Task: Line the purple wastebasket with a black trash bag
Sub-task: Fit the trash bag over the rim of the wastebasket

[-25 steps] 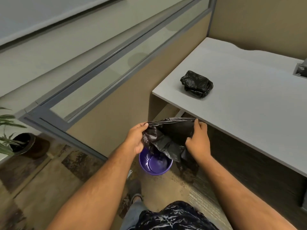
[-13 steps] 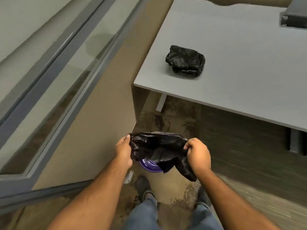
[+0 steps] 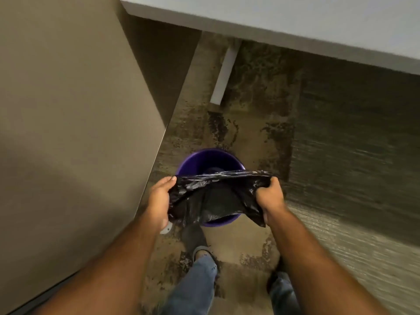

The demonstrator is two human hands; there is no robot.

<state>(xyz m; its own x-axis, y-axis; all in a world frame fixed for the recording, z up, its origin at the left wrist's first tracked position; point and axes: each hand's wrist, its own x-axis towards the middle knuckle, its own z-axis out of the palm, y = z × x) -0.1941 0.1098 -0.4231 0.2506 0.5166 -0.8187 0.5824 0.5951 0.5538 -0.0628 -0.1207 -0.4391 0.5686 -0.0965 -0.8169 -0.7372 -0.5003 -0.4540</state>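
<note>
The purple wastebasket [image 3: 200, 161] stands on the floor just ahead of my feet, its far rim and inner wall showing. Directly over its near half I hold a black trash bag [image 3: 216, 196], its mouth pulled wide and taut between both hands. My left hand [image 3: 160, 198] grips the bag's left edge, and my right hand [image 3: 270, 196] is clenched on the right edge. The bag's lower part droops over the basket's near rim and hides it.
A beige partition wall [image 3: 79, 121] rises close on the left. The grey desk edge [image 3: 295, 30] overhangs at the top, with a white desk leg [image 3: 223, 76] beyond the basket. My legs and sandalled foot [image 3: 201, 253] stand on patterned carpet.
The view has tilted down, so the folded bag on the desk has left the frame. My hands have spread the bag's mouth wider and brought it low over the basket.
</note>
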